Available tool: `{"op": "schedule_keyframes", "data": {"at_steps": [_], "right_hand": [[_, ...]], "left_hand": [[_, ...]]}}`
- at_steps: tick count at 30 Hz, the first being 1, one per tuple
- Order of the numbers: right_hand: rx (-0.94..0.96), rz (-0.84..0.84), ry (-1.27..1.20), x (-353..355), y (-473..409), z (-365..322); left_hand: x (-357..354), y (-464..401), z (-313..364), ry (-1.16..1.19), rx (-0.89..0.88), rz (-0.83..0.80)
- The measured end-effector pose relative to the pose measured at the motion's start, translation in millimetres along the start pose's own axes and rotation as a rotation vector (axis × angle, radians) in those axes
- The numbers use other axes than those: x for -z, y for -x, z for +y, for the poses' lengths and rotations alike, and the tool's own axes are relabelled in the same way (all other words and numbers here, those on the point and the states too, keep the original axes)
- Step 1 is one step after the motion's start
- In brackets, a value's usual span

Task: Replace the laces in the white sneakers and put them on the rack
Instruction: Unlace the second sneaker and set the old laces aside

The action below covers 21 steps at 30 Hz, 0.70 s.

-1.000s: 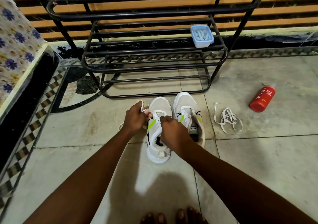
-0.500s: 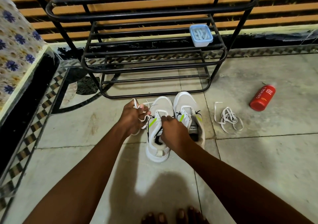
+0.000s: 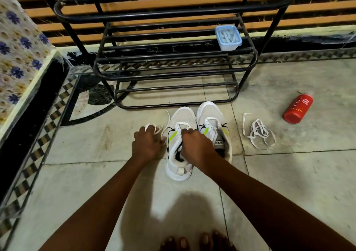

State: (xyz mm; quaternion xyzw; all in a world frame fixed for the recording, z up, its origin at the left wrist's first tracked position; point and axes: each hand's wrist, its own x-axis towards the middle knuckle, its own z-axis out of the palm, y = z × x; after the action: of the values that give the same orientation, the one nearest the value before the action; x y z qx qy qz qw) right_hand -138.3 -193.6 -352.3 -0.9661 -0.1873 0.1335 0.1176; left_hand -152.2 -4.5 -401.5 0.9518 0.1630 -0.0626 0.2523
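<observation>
I am looking down at a tiled floor (image 3: 289, 183) that is filling most of the frame, with a slatted wall running along the top. A black rack (image 3: 173, 62) is standing at upper centre, its top cut off by the frame edge; a blue tub (image 3: 228, 38) is sitting on a shelf at its right, contents too blurred to name. A floral cloth (image 3: 17, 58) is showing at upper left, cut off.

Two white sneakers are sitting side by side at centre, just below the rack. My right hand (image 3: 198, 146) is curling over the left sneaker (image 3: 179, 154), hiding its tongue and whatever the fingers are pinching; I cannot tell what they hold. My left hand (image 3: 147, 144) is gripping a white lace (image 3: 154, 125) just left of that shoe. The right sneaker (image 3: 212, 123) is partly hidden behind my wrist.

A loose lace (image 3: 259, 133) is lying at centre right, a red bottle (image 3: 297, 109) beyond it. My toes (image 3: 194, 241) are peeking in at the bottom edge.
</observation>
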Motion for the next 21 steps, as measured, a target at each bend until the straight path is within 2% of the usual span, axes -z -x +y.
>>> {"op": "schedule_keyframes", "data": {"at_steps": [4,9,11,15,19,21], "right_hand": [[0.026,0.022,-0.046,3.9,-1.5,3.1],[0.013,0.186,-0.210,0.6,-1.5,12.3],[0.030,0.258,-0.297,0.0,-1.6,15.0],[0.249,0.401,-0.402,-2.0,-6.7,17.8],[0.255,0.137,-0.593,15.2,-15.3,13.9],[0.299,0.135,-0.679,19.5,-18.7,11.6]], "left_hand": [[-11.6,12.1,-13.7,-0.029,-0.029,0.005],[-22.1,19.0,-25.4,-0.108,-0.215,0.022],[-17.0,18.6,-21.5,0.069,-0.217,0.055],[7.2,24.4,2.3,0.535,-0.194,0.101],[32.2,30.5,30.5,0.766,-0.241,0.077],[44.5,32.9,46.7,0.787,-0.306,0.116]]}}
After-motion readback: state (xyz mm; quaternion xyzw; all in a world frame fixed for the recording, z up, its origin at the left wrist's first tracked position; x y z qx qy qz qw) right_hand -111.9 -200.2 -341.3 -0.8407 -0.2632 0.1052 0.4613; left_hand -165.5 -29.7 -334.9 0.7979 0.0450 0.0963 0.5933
